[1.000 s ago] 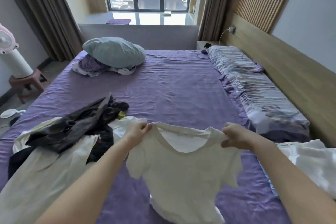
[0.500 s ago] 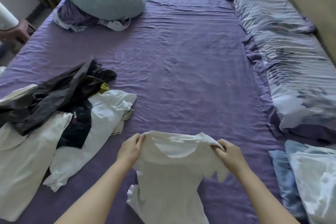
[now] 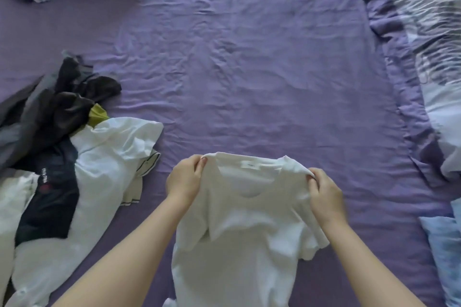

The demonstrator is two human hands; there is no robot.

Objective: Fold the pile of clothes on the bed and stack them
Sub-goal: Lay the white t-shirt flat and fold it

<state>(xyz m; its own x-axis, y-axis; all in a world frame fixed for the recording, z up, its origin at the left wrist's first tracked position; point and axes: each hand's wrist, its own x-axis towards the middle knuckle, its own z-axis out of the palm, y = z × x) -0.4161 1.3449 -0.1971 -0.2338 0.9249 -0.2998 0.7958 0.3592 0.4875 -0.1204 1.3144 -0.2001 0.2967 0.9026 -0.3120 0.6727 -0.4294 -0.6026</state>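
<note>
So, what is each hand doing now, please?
Left hand: pinches the white T-shirt at its shoulder.
Right hand: pinches its other shoulder.

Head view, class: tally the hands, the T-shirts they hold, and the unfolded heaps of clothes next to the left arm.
Hands: 2, left hand and right hand
White T-shirt held: 1
Heap of clothes: 1
Total: 4

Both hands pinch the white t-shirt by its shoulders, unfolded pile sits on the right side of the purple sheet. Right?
Not quite: the pile lies on the person's left side of the purple sheet, not the right, as the head view shows. The rest holds: the left hand and right hand pinch the white t-shirt by its shoulders.
</note>
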